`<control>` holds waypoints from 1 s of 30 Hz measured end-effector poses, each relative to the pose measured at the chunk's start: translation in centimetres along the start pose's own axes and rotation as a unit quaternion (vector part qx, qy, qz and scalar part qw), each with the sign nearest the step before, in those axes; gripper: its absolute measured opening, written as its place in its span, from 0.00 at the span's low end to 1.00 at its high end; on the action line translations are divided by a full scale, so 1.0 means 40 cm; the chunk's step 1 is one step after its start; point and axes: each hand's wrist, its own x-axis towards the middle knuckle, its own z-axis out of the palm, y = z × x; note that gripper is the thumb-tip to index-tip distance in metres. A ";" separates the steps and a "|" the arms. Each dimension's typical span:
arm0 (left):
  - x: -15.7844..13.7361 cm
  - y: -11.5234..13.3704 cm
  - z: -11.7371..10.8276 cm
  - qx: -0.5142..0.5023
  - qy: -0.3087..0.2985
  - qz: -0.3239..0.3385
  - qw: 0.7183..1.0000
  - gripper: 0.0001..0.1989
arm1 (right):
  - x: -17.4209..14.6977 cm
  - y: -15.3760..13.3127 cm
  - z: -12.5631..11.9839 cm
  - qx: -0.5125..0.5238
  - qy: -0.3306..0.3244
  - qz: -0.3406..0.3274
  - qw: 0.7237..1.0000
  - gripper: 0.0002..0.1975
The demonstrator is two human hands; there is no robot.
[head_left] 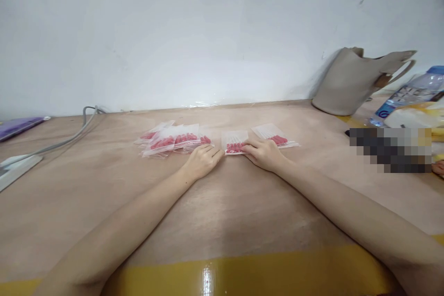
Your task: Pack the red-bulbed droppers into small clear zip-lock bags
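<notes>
A small clear plastic bag (235, 137) holding several red-ended sticks lies flat on the table between my hands. My left hand (203, 162) is closed, its fingertips pressed together at the bag's lower left corner. The fingers of my right hand (266, 153) are closed on the same bag's lower right edge; the thumb is partly hidden. Left of it, a spread pile of similar bags (185, 132) overlaps, close behind my left hand. Another such bag or small stack (265, 130) lies just beyond my right hand.
A beige canvas-like bag (350, 81) leans by the wall at right, near a plastic bottle (407, 95). Pixelation covers a dark object there. At left are a grey cable (74, 136), a white flat object (21, 169) and a purple packet (21, 126). Yellow tape (243, 270) runs along the front.
</notes>
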 end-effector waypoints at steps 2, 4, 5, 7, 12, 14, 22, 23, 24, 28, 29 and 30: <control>-0.001 -0.004 -0.016 -0.009 0.008 -0.013 1.000 0.13 | 0.005 0.004 0.004 -0.025 -0.006 0.006 1.000 0.13; -0.009 -0.019 -0.034 -0.008 0.019 -0.053 0.998 0.17 | 0.007 0.024 -0.002 -0.048 -0.003 0.023 0.999 0.14; -0.015 -0.030 -0.043 -0.001 0.023 -0.081 0.996 0.17 | 0.004 0.039 -0.010 -0.052 0.003 0.039 0.998 0.14; -0.032 -0.056 -0.055 0.020 0.011 -0.138 0.990 0.16 | -0.009 0.079 -0.031 -0.044 0.016 0.082 0.995 0.12; -0.066 -0.107 -0.056 0.058 -0.062 -0.202 0.976 0.12 | -0.086 0.180 -0.084 -0.008 0.017 0.177 0.984 0.09; -0.069 -0.115 -0.051 0.063 -0.082 -0.211 0.972 0.12 | -0.122 0.202 -0.094 0.000 0.009 0.196 0.981 0.08; -0.031 -0.117 -0.035 0.066 -0.084 -0.230 0.967 0.12 | -0.177 0.198 -0.110 0.002 -0.074 0.201 0.977 0.13; -0.018 -0.110 -0.033 0.063 -0.086 -0.221 0.969 0.12 | -0.170 0.192 -0.117 -0.007 -0.079 0.203 0.976 0.16; -0.004 -0.099 -0.030 0.057 -0.089 -0.208 0.972 0.12 | -0.161 0.186 -0.125 -0.007 -0.079 0.202 0.976 0.18; 0.062 -0.033 -0.002 0.026 -0.102 -0.141 0.984 0.12 | -0.102 0.143 -0.141 0.075 -0.049 0.171 0.981 0.11; 0.079 -0.015 0.008 0.018 -0.103 -0.126 0.987 0.12 | -0.086 0.130 -0.136 0.088 -0.038 0.165 0.982 0.09; 0.096 0.002 0.019 0.010 -0.103 -0.111 0.988 0.11 | -0.070 0.115 -0.127 0.089 -0.028 0.165 0.982 0.08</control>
